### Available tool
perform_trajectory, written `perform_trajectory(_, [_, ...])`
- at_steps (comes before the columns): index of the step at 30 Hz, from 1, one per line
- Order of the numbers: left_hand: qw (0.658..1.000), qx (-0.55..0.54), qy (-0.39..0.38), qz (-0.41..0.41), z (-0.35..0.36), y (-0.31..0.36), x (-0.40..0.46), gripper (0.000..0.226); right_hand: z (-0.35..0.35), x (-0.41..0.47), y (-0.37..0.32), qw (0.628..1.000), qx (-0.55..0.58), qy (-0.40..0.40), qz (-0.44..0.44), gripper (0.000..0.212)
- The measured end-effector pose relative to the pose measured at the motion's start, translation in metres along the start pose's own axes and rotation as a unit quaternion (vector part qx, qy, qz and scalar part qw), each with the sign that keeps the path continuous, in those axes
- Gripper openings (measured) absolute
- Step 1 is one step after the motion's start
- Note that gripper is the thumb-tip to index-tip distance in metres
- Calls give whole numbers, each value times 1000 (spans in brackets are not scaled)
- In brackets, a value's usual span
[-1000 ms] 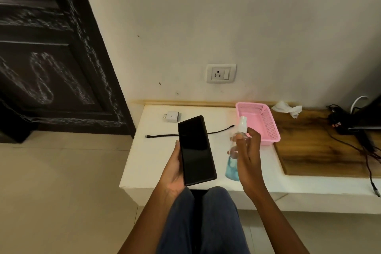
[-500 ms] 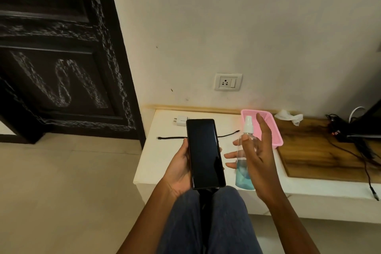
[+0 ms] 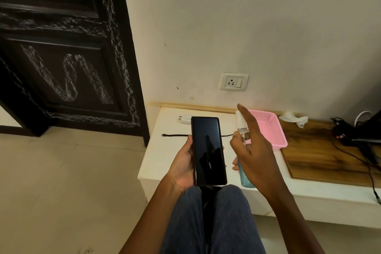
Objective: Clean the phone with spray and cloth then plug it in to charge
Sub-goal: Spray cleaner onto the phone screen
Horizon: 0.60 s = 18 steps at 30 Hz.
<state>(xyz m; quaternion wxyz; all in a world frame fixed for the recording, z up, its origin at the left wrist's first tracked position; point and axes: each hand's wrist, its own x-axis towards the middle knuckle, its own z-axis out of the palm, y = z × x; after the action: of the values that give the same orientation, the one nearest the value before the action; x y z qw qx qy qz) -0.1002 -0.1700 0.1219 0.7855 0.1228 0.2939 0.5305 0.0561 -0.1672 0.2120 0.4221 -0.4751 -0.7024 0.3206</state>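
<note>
- The left hand [image 3: 182, 168] has its fingers [image 3: 222, 147] curled around the phone [image 3: 208, 150], screen up, above the tabletop's [image 3: 165, 161] front left corner.
- The right hand [image 3: 257, 157] grips the spray bottle [image 3: 244, 177], index finger raised.
- The cable [image 3: 175, 135] and charger [image 3: 185, 119] lie near the back left corner.
- The cloth [image 3: 293, 118] lies at the back edge.

Your left hand [image 3: 181, 168] holds the dark phone [image 3: 208, 150] screen-up. Your right hand [image 3: 257, 157] grips the spray bottle [image 3: 244, 173] beside it, forefinger raised.
</note>
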Motion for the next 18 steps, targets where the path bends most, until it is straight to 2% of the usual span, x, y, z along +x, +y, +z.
perform_trajectory(7, [1000,1,-14,5,-2,1,1,53,9,-2,-3,995,-103,-10,9,52])
perform_trajectory(18, [1000,13,0,5,-7,2,-10,54,13,-8,-8,991,-131,6,36,49])
